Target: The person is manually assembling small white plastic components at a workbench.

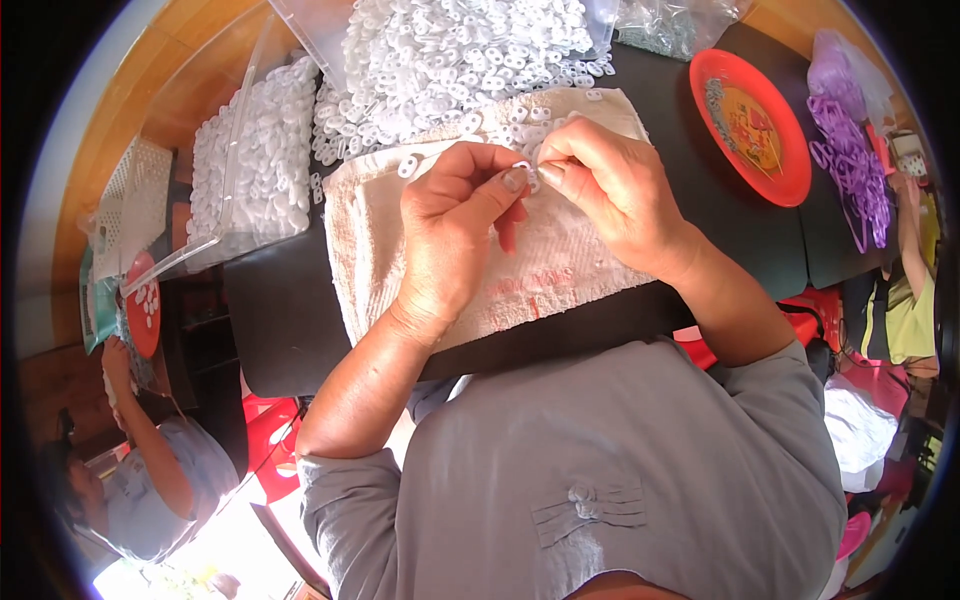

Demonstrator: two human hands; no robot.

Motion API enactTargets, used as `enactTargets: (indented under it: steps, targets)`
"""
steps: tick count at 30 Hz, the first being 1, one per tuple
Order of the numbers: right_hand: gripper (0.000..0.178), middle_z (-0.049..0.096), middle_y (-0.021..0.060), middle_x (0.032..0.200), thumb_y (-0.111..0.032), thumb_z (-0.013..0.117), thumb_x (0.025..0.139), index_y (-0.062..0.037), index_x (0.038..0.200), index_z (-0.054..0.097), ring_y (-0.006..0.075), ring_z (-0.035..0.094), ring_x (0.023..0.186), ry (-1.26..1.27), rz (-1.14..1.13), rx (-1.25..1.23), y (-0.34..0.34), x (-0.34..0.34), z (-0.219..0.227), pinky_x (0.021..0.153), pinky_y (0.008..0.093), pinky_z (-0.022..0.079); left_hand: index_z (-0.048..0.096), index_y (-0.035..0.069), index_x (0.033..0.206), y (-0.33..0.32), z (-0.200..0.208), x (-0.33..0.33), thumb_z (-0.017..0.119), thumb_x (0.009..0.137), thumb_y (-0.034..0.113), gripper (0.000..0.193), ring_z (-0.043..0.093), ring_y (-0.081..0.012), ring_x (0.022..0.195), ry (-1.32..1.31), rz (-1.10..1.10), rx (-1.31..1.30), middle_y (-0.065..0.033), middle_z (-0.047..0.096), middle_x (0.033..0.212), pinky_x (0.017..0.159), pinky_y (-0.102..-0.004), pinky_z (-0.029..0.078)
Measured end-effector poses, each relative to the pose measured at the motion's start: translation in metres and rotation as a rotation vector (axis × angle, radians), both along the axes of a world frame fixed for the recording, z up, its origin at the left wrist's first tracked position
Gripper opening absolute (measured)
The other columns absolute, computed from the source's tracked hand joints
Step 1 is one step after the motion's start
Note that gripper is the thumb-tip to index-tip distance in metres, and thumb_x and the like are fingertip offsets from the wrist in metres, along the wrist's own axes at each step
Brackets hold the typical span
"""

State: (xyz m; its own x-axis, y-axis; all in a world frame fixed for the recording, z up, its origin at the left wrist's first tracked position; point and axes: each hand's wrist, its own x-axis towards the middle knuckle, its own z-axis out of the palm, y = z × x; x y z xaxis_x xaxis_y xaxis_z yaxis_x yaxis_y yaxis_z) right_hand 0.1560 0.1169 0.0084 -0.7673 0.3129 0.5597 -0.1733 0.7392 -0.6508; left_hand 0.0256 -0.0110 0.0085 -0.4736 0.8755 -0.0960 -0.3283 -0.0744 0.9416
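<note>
Above a cream towel [385, 265], my left hand [450, 220] pinches a small white plastic piece with holes [524, 168] between thumb and forefinger. Close beside it, my right hand [625, 195] is closed in a pinch as well. Whatever is between its fingertips is too small to make out. Similar loose white two-hole pieces [409, 166] lie on the towel around both hands. Beyond the towel, a large heap of them [450, 50] spills from a clear plastic bin.
A clear box [255, 150] at the left holds more white pieces. On the black table [660, 75], a red oval tray [797, 150] stands at the right, with purple strips [855, 170] past it. Other people work at the far left and far right.
</note>
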Motion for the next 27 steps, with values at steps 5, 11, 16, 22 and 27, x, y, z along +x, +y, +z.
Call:
enactTargets:
  steps: [5,11,16,22,27]
  targets:
    - [0.004,0.056,0.0088,0.08,0.002,0.057,0.09,0.0018,0.092,0.054,0.0204,0.055,0.069,0.025,-0.019,0.054,0.0,-0.002,-0.006,0.063,0.0293,0.045,0.061,-0.004,0.1,-0.001,0.0,0.001,0.059,0.093,0.002,0.009,0.059,-0.0105,0.065,0.045,0.008,-0.012,-0.0081,0.065,0.084,0.052,-0.0231,0.046]
    - [0.005,0.056,0.0094,0.082,0.004,0.058,0.09,0.0024,0.094,0.055,0.0207,0.054,0.069,0.046,-0.033,0.091,-0.001,-0.005,-0.01,0.061,0.0295,0.044,0.062,-0.005,0.099,0.0,0.0,0.0,0.06,0.093,0.003,0.01,0.057,-0.0092,0.063,-0.004,0.028,-0.036,-0.007,0.064,0.081,0.049,-0.0226,0.045]
    - [0.006,0.056,0.0097,0.082,0.004,0.058,0.09,0.0029,0.095,0.055,0.0209,0.055,0.069,0.065,-0.028,0.099,-0.001,-0.007,-0.009,0.061,0.0291,0.044,0.062,-0.005,0.098,-0.001,0.001,-0.001,0.06,0.093,0.003,0.01,0.057,-0.0096,0.062,-0.033,0.023,-0.045,-0.0074,0.064,0.08,0.049,-0.0229,0.045]
    - [0.007,0.056,0.0109,0.083,0.005,0.058,0.089,0.0033,0.095,0.055,0.0225,0.054,0.069,0.058,-0.024,0.117,-0.002,-0.007,-0.008,0.062,0.03,0.045,0.062,-0.005,0.097,-0.001,0.001,0.0,0.06,0.092,0.003,0.009,0.057,-0.0091,0.061,-0.044,0.029,-0.044,-0.0073,0.064,0.08,0.048,-0.0225,0.044]
    - [0.013,0.056,0.0118,0.083,0.009,0.055,0.085,0.0035,0.097,0.054,0.0246,0.054,0.069,0.071,0.007,0.188,-0.001,-0.009,-0.012,0.062,0.0315,0.045,0.061,-0.004,0.099,-0.002,-0.001,0.0,0.06,0.092,0.002,0.009,0.058,-0.0119,0.062,-0.023,0.03,-0.065,-0.0081,0.063,0.078,0.049,-0.0236,0.043]
